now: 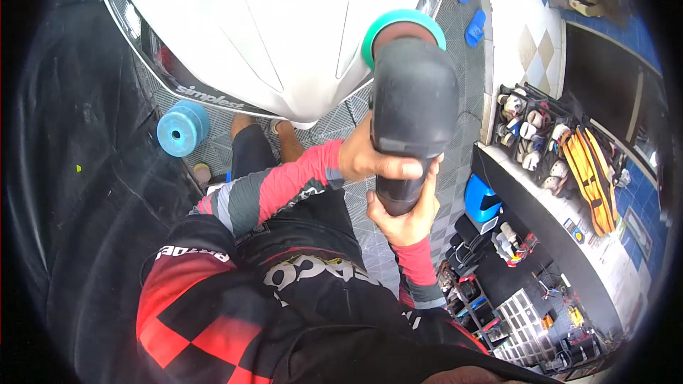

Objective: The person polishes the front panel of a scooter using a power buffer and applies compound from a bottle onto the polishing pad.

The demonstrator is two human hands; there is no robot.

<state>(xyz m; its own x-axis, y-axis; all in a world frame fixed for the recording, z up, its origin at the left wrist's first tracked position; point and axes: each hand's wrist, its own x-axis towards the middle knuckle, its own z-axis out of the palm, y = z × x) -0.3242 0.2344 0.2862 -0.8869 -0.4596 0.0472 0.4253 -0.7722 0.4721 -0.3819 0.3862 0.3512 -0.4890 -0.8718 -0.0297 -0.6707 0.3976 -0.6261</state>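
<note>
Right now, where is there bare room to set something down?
The grey patterned floor looks bare between the black power tool with teal pad and the white ledge, nearer than the blue open slippers. The black sheet left of the round blue drum looks mostly bare, perhaps not flat. Crowded: the white countertop, with jumbled gear and an orange bundle.

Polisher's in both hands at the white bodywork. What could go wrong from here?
Pad overlaps the bodywork edge in view; if touching (unclear), it might catch or burn paint there.
Left hand and right hand are bare, so the polisher could slip.
Blue cylinder near the legs might trip a sidestep.
</note>
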